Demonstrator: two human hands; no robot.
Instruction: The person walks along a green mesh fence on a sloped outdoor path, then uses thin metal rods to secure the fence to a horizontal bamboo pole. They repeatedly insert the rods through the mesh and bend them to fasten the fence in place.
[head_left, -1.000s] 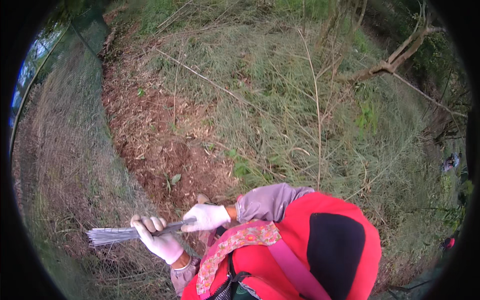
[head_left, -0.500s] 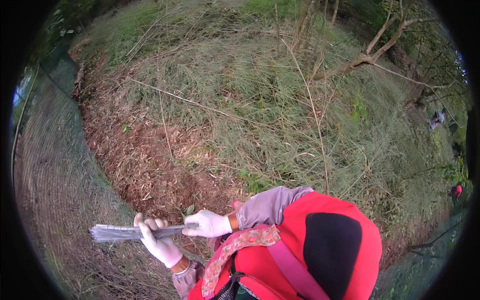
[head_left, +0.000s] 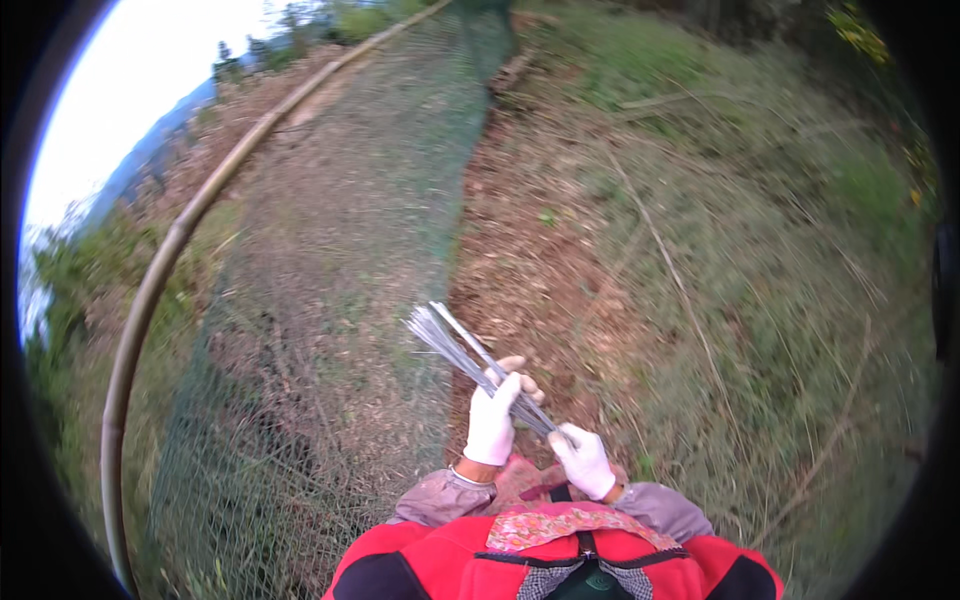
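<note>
Bundle (head_left: 457,352), one; many thin, straight, stiff-looking strands, grey with silvery highlights; slanting from upper left to lower right, in front of the person's body, held in both hands; the upper-left end fanned out, its tips uneven, the rest drawn together into a tighter sheaf; one paler, brighter strand set a little apart along the upper edge of the fan; strands too fine and blurred to count, material uncertain.

Left hand (head_left: 492,420), white-gloved, closed about the bundle's middle, thumb on the near side, fingers showing beyond; right hand (head_left: 584,464), likewise white-gloved, gripping the lower-right end, which is partly hidden by it; the two hands near each other, apart.

Clothing: jacket (head_left: 430,560), red with black patches; sleeves (head_left: 440,498), dull mauve; floral cloth (head_left: 560,527), pink, across the chest.

Surroundings: net (head_left: 340,250), green mesh, to the left, lying behind the fanned end as seen from here; pole (head_left: 166,250), pale brown, bowed along the net's outer side; soil (head_left: 545,270), reddish brown, strewn with litter, beyond the hands; grass (head_left: 780,330), grey-green, to the right, blurred; stick (head_left: 655,238), long and thin, lying across it.
</note>
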